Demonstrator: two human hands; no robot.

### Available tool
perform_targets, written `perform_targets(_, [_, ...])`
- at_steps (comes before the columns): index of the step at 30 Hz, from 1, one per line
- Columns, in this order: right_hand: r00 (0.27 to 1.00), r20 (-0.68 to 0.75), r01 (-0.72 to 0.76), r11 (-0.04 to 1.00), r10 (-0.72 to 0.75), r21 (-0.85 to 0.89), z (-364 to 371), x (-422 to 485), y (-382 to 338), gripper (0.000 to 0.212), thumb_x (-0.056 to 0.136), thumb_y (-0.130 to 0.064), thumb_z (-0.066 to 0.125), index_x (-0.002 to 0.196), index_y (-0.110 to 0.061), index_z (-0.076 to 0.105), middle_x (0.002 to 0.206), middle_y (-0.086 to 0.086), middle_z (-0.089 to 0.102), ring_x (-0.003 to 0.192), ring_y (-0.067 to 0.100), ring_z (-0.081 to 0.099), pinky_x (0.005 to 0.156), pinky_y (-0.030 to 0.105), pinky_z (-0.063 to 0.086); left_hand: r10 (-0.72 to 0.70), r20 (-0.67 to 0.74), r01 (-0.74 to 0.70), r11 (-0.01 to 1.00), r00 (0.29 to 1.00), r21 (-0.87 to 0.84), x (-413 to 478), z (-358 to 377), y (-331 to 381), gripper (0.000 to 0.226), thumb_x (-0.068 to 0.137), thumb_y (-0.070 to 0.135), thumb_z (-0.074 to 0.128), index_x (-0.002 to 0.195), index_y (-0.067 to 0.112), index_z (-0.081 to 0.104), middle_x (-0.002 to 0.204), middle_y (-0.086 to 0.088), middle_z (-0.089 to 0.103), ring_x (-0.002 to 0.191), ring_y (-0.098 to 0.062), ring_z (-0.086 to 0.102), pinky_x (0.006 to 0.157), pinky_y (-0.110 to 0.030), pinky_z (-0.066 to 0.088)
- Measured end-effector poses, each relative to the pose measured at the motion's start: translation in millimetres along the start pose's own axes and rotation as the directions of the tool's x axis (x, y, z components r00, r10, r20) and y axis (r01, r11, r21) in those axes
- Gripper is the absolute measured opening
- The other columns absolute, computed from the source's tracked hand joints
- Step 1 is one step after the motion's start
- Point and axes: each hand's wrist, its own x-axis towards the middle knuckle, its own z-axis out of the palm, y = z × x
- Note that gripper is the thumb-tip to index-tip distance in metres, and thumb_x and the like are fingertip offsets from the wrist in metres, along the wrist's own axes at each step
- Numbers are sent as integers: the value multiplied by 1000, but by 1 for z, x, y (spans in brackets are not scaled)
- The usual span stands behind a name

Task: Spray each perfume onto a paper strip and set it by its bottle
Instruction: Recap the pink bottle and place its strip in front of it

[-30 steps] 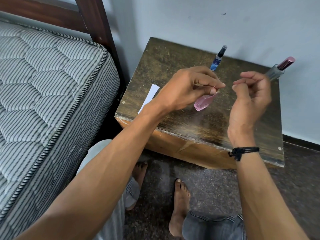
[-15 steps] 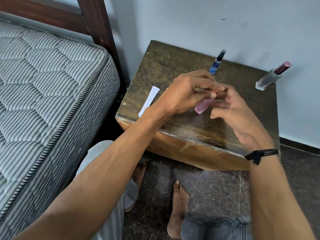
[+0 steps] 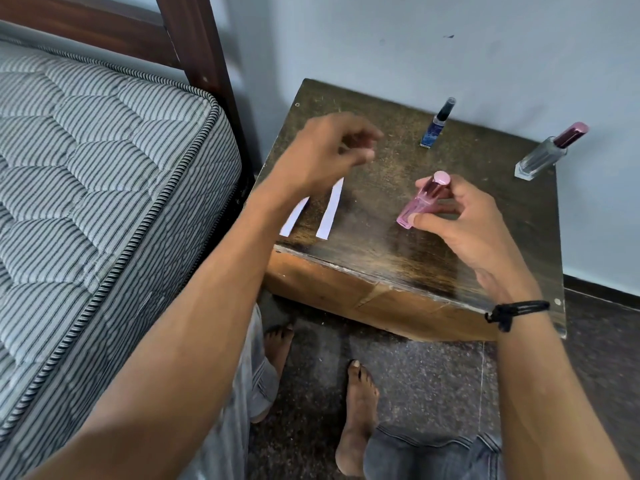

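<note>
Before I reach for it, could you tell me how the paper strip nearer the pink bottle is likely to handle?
The paper strip looks thin and lies flat on the table, so it is probably light and floppy, drooping if pinched at one end. Flat on the wood, it may be hard to lift; sliding it toward the edge might help.

The pink bottle (image 3: 420, 202), slim and see-through with a round pink cap on, is tilted with its cap up and away, pinched in the right hand (image 3: 464, 220) just above the middle of the table (image 3: 381, 258). The small dark blue bottle (image 3: 437, 123) with a black cap stands near the back edge, and the clear bottle (image 3: 549, 152) with a maroon cap stands at the back right corner. Two white paper strips (image 3: 330, 209) lie flat side by side near the front left corner, apart from all three bottles; only the near end of the left one shows.
</note>
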Motion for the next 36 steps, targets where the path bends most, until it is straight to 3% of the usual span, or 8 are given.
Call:
perform_targets(3, [997,55,-46,999,46,-2,-4,2,1,59,78,-10,86,127,-35,63,116,-11,71,107,3,68,101,37,48,-157,74,136,964,985,231,-1,-10,-23,27,89,21,74,116,20,75,110,4,70,106,-14,65,99,-31,49])
perform_targets(6, [984,84,-156,987,159,-34,-12,1,0,63,78,-8,86,131,-27,58,115,-3,70,106,12,68,94,38,53,-170,156,120,950,973,288,-2,-13,-31,30,88,19,77,118,14,74,117,0,68,105,-13,63,88,-15,39])
perform_targets(9, [928,139,-292,905,347,-310,-23,-4,-3,35,81,-20,86,109,-14,66,96,8,72,87,20,71,80,37,58,-165,181,104,946,970,307,-1,-11,-32,34,89,21,77,121,14,73,120,-3,66,109,-16,59,88,-14,33])
perform_targets(12, [868,255,-249,817,427,-520,-19,-12,-7,25,82,-32,86,84,-10,75,72,6,75,66,18,70,65,31,56,-162,202,87,938,966,336,-1,-8,-35,33,88,27,76,120,18,74,119,-4,66,117,-24,57,95,-26,37])
perform_targets(16, [848,422,-70,857,320,-510,11,-21,-17,21,86,-34,81,82,-15,74,67,0,75,57,7,67,55,20,50,-169,177,102,936,970,336,-3,-6,-35,28,87,28,78,113,21,76,117,-1,64,118,-23,55,94,-27,37])
perform_targets(20, [884,427,58,859,193,-509,33,-18,-19,17,88,-37,77,81,-23,69,68,-5,75,64,12,71,68,32,57,-183,165,113,926,969,359,-4,-5,-33,23,85,25,80,108,20,76,119,0,63,121,-23,52,94,-27,36])
perform_targets(29, [895,430,108,874,122,-473,38,-14,-16,15,89,-34,76,83,-25,66,66,-4,73,61,14,69,62,29,50,-176,134,114,920,975,376,-5,-3,-29,5,86,20,77,91,19,77,111,2,64,113,-19,53,89,-27,39])
perform_targets(36, [913,398,81,912,95,-403,40,-14,-14,15,89,-36,77,86,-27,66,68,-3,72,58,12,68,61,28,49,-242,71,224,955,968,196,-1,-11,-23,7,84,28,78,80,29,73,99,9,68,95,-13,64,89,-34,52])
